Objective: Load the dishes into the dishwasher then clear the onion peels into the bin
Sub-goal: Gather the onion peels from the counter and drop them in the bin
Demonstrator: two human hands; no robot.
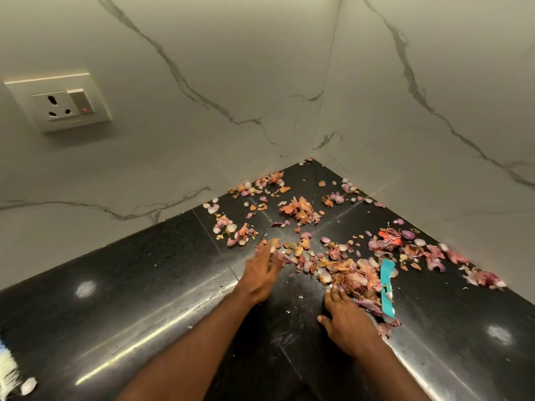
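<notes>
Pink and orange onion peels lie scattered over the corner of a black stone counter. A thicker heap of peels sits right of centre. My left hand reaches forward with straight fingers, its fingertips among the peels at the heap's left edge. My right hand lies flat on the counter, fingers against the near side of the heap. Neither hand grips anything. No dishes, dishwasher or bin are in view.
A teal strip of wrapper lies in the heap by my right hand, and a red scrap farther back. Marble walls meet in the corner behind. A wall socket is at upper left. A loose peel lies bottom left.
</notes>
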